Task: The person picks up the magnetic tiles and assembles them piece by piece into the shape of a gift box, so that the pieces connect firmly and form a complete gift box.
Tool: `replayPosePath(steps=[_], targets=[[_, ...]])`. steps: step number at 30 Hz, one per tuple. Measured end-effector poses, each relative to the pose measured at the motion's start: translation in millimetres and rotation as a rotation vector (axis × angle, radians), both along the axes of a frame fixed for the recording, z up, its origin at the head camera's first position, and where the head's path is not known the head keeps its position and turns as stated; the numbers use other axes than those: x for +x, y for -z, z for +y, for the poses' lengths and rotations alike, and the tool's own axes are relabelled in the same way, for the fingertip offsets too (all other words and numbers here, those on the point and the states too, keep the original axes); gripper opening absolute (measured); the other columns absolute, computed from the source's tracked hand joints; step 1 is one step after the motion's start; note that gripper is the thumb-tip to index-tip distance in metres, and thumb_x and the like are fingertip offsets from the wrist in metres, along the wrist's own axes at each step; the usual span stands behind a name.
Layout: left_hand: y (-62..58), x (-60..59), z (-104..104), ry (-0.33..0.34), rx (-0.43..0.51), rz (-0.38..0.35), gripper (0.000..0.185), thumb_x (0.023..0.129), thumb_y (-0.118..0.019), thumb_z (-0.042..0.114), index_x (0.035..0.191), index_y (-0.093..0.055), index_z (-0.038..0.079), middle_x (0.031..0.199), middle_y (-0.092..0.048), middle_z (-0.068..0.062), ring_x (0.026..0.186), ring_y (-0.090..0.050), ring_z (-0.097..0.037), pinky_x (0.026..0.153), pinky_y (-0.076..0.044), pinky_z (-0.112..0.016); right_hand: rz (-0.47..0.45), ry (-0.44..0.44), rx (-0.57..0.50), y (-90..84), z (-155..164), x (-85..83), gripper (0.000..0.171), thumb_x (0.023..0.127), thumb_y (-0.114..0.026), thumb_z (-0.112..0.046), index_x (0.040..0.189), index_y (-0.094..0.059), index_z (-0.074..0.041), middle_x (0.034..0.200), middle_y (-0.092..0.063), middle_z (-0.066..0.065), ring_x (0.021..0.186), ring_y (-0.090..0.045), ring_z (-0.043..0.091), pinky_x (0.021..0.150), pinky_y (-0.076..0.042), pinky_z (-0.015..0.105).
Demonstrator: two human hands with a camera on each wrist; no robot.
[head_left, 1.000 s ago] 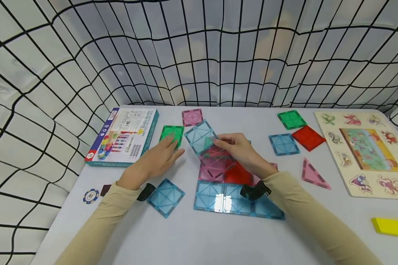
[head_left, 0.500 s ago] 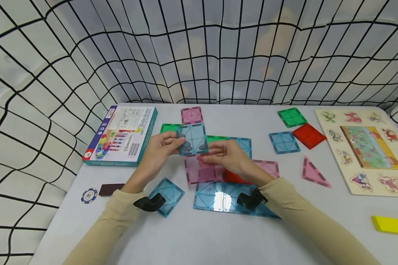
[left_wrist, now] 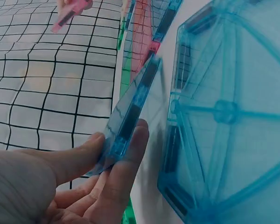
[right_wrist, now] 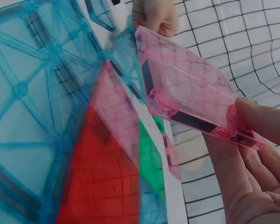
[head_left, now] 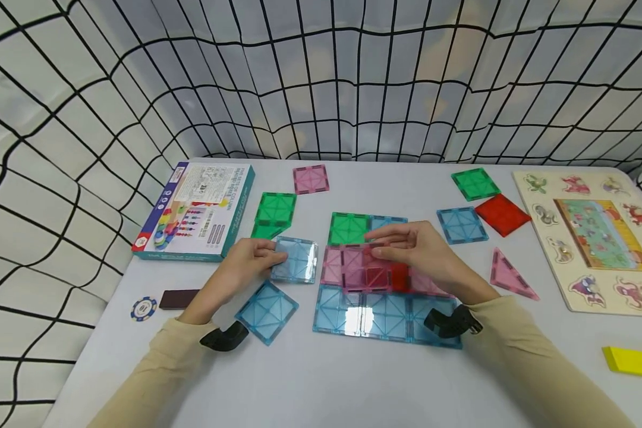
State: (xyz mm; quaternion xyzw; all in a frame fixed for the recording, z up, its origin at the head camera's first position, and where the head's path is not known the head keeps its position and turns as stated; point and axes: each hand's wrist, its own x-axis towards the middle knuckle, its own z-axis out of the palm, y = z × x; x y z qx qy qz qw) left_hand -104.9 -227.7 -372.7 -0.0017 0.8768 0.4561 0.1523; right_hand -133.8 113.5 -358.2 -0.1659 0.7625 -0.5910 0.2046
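My left hand [head_left: 270, 257] pinches a light blue square tile [head_left: 295, 260] by its left edge, low over the table just left of the flat tile layout. In the left wrist view the thumb and fingers clamp that blue tile [left_wrist: 130, 114], held edge-on, beside another blue tile [left_wrist: 228, 112] lying flat. My right hand [head_left: 387, 245] holds a pink square tile [head_left: 359, 267] over the layout's middle row. The right wrist view shows the pink tile [right_wrist: 191, 88] tilted and gripped at one corner by the fingers [right_wrist: 263, 122]. The layout has a green tile [head_left: 349, 229], a red tile [head_left: 399, 277] and a blue front row [head_left: 374, 309].
A toy box [head_left: 198, 211] lies at the left, with a green tile [head_left: 276, 208] and a pink tile [head_left: 310, 178] nearby. At the right lie loose green [head_left: 473, 183], red [head_left: 502, 214] and blue [head_left: 461, 224] tiles, a pink triangle [head_left: 508, 274] and a wooden puzzle board [head_left: 535, 208]. Netting walls the table.
The blue tile that both hands held has gone down and left in my left hand alone. My right hand shifted right and now holds the pink tile over the layout.
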Motion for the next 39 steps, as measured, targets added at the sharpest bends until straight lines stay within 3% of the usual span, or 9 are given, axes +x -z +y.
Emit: replayPosePath(steps=[3,7,10,14,20,26,33,34,39], targets=[[0.4,-0.6,4,0.034,-0.062,0.029,0.041,0.102,-0.07,0.02,0.127,-0.065,-0.012,0.095,-0.076,-0.012,0.084,-0.068,-0.017,0.081,-0.057,-0.029,0.019,0.033,0.019,-1.2,10,-0.7,0.035,0.1,-0.072,-0.012,0.133,-0.069,-0.001,0.121,-0.076,0.014,0.108,-0.075,0.02,0.096,-0.057,0.026],[-3.1,3.3,11,0.041,-0.183,0.082,0.044,0.1,-0.074,0.025,0.126,-0.068,-0.01,0.088,-0.072,-0.011,0.082,-0.066,-0.018,0.073,-0.055,-0.028,0.014,0.03,-0.004,0.9,14,-0.3,0.035,0.1,-0.072,-0.009,0.133,-0.069,0.002,0.123,-0.075,0.016,0.107,-0.075,0.018,0.096,-0.056,0.026],[-6.5,11.3,16,0.038,-0.246,0.122,0.045,0.101,-0.073,0.026,0.127,-0.068,-0.01,0.097,-0.073,-0.015,0.086,-0.069,-0.023,0.074,-0.059,-0.032,-0.004,0.015,-0.027,3.9,14,0.5,0.035,0.1,-0.071,-0.007,0.133,-0.067,0.005,0.126,-0.073,0.018,0.109,-0.074,0.019,0.096,-0.057,0.027],[-12.0,30.6,17,0.102,-0.361,0.142,0.059,0.099,-0.074,0.032,0.138,-0.06,-0.011,0.124,-0.065,-0.021,0.107,-0.066,-0.031,0.092,-0.059,-0.045,-0.009,0.017,-0.013,6.5,16,1.4,0.036,0.101,-0.07,-0.009,0.134,-0.067,0.005,0.127,-0.073,0.019,0.111,-0.073,0.019,0.098,-0.055,0.026],[-18.7,65.5,13,0.224,-0.441,0.039,0.091,0.086,-0.087,0.039,0.15,-0.046,-0.011,0.154,-0.044,-0.026,0.134,-0.052,-0.043,0.111,-0.046,-0.057,-0.01,0.048,-0.003,9.7,27,-1.0,0.035,0.102,-0.069,-0.011,0.134,-0.067,0.004,0.127,-0.073,0.017,0.108,-0.073,0.017,0.094,-0.058,0.026],[-15.1,79.5,25,0.221,-0.508,0.027,0.096,0.08,-0.093,0.033,0.149,-0.046,-0.014,0.158,-0.043,-0.025,0.138,-0.051,-0.043,0.11,-0.046,-0.055,-0.002,0.129,-0.002,6.9,54,-9.0,0.038,0.105,-0.065,-0.016,0.138,-0.064,0.003,0.121,-0.075,0.002,0.107,-0.073,0.012,0.092,-0.058,0.025],[-10.7,87.8,44,0.195,-0.602,0.121,0.092,0.085,-0.088,0.038,0.144,-0.048,-0.019,0.155,-0.045,-0.03,0.136,-0.054,-0.046,0.1,-0.053,-0.056,0.019,0.234,-0.05,-5.5,100,-10.6,0.04,0.106,-0.064,-0.018,0.14,-0.063,0.002,0.123,-0.073,-0.007,0.106,-0.074,0.01,0.089,-0.058,0.021],[-9.7,89.1,46,0.194,-0.603,0.131,0.091,0.086,-0.087,0.037,0.144,-0.047,-0.02,0.155,-0.044,-0.032,0.137,-0.052,-0.047,0.101,-0.053,-0.055,0.012,0.255,-0.033,-6.7,107,-9.5,0.039,0.106,-0.065,-0.02,0.14,-0.065,-0.001,0.123,-0.073,-0.008,0.104,-0.074,0.009,0.083,-0.058,0.018],[-6.5,94.1,52,0.196,-0.598,0.19,0.093,0.085,-0.088,0.037,0.144,-0.045,-0.022,0.153,-0.041,-0.038,0.141,-0.045,-0.05,0.1,-0.053,-0.058,-0.015,0.269,0.038,-4.6,134,-3.7,0.035,0.106,-0.063,-0.021,0.138,-0.068,-0.007,0.123,-0.071,-0.014,0.104,-0.074,0.006,0.081,-0.057,0.016]])
